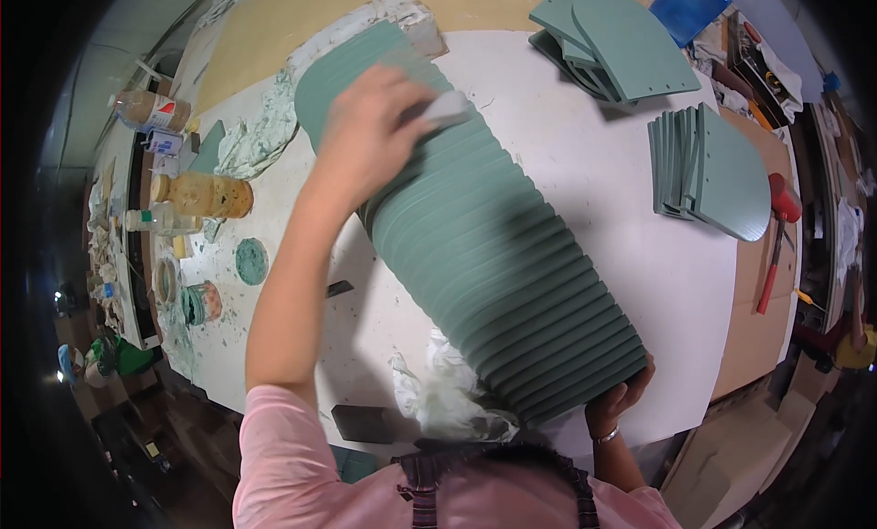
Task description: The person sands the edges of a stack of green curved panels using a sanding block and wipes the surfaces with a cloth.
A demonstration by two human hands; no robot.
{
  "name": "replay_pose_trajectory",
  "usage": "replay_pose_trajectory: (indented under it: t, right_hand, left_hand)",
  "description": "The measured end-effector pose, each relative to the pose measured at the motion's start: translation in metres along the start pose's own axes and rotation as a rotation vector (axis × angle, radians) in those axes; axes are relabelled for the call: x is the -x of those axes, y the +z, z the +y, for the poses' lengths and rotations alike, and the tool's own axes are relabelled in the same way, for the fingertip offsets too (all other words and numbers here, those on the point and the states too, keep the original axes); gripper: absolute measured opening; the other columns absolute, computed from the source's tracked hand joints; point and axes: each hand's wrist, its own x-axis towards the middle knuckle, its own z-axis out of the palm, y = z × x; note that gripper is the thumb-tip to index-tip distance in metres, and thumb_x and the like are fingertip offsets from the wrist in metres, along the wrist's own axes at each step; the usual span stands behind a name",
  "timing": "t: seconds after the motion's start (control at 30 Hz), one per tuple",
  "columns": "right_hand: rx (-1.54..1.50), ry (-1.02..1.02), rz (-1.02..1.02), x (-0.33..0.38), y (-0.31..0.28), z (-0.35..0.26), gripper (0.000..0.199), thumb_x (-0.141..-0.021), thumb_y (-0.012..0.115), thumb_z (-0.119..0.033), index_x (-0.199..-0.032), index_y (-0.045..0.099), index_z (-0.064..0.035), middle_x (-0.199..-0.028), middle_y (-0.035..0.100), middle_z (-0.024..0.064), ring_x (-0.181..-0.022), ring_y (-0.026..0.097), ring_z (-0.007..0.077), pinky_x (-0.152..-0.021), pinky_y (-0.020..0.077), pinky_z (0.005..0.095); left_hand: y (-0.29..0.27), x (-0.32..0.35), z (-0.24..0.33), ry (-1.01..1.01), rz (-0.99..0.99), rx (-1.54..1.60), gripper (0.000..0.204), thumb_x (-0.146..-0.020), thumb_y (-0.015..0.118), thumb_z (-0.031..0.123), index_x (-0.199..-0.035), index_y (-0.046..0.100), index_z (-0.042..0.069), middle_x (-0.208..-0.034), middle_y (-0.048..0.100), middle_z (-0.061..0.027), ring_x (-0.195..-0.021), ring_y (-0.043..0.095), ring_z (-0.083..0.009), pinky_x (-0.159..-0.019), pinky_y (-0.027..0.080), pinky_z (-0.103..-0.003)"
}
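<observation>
A long row of green curved-edge panels (512,255) lies packed face to face, running diagonally across the white table. My left hand (370,132) is over the far part of the row, closed on a pale grey pad (445,109) that rests against the panels' edges. Motion smears the hand and pad, so the pad's material is unclear. At the near right end, my right hand (623,398) wraps its fingers round the corner of the last panel, bracing the row. A white wrapped block (416,22) stands against the row's far end.
Loose green panels lie stacked (630,49) at the far right, with another upright bundle (731,177) nearer. A red mallet (784,200) sits on the right edge. Jars (215,195) and a green-stained lid (251,261) are left. Crumpled cloth (448,392) and a dark block (361,423) lie near me.
</observation>
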Motion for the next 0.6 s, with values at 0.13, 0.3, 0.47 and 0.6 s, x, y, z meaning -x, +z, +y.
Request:
replay_pose_trajectory:
  t: [0.13, 0.3, 0.47, 0.6]
  right_hand:
    - [0.036, 0.003, 0.011, 0.004, 0.002, -0.001, 0.077, -0.095, 0.044, -0.061, -0.129, 0.046, 0.0079, -0.119, 0.053, 0.0202, -0.105, 0.053, 0.0303, -0.093, 0.0422, 0.0424]
    - [-0.013, 0.025, -0.026, -0.005, -0.001, -0.006, 0.076, -0.094, 0.045, -0.060, -0.131, 0.044, 0.0072, -0.119, 0.053, 0.0193, -0.106, 0.052, 0.0295, -0.093, 0.0420, 0.0423]
    - [-0.017, -0.063, -0.055, -0.001, -0.003, 0.006, 0.065, -0.095, 0.041, -0.040, -0.138, 0.041, 0.0086, -0.128, 0.051, 0.0199, -0.116, 0.051, 0.0300, -0.103, 0.0378, 0.0415]
    - [-0.012, -0.033, -0.014, -0.004, 0.002, -0.004, 0.071, -0.094, 0.046, -0.054, -0.131, 0.045, 0.0073, -0.116, 0.054, 0.0195, -0.102, 0.054, 0.0297, -0.091, 0.0430, 0.0416]
  left_hand:
    - [-0.035, 0.069, -0.018, -0.181, -0.006, -0.007, 0.027, -0.075, 0.076, 0.003, -0.101, 0.071, -0.001, -0.089, 0.064, -0.0119, -0.081, 0.061, -0.0261, -0.073, 0.049, -0.035]
    - [-0.021, 0.064, 0.019, -0.117, 0.102, 0.204, 0.029, -0.070, 0.079, -0.001, -0.097, 0.071, -0.002, -0.084, 0.063, -0.0107, -0.074, 0.058, -0.0241, -0.068, 0.048, -0.034]
    - [-0.031, 0.102, 0.006, -0.198, 0.011, 0.095, 0.031, -0.071, 0.078, -0.001, -0.100, 0.069, -0.005, -0.088, 0.063, -0.0108, -0.076, 0.059, -0.0204, -0.070, 0.048, -0.030]
    - [-0.027, 0.087, 0.015, -0.145, 0.066, 0.110, 0.030, -0.071, 0.077, -0.002, -0.100, 0.069, -0.005, -0.087, 0.063, -0.0108, -0.077, 0.059, -0.0215, -0.070, 0.047, -0.031]
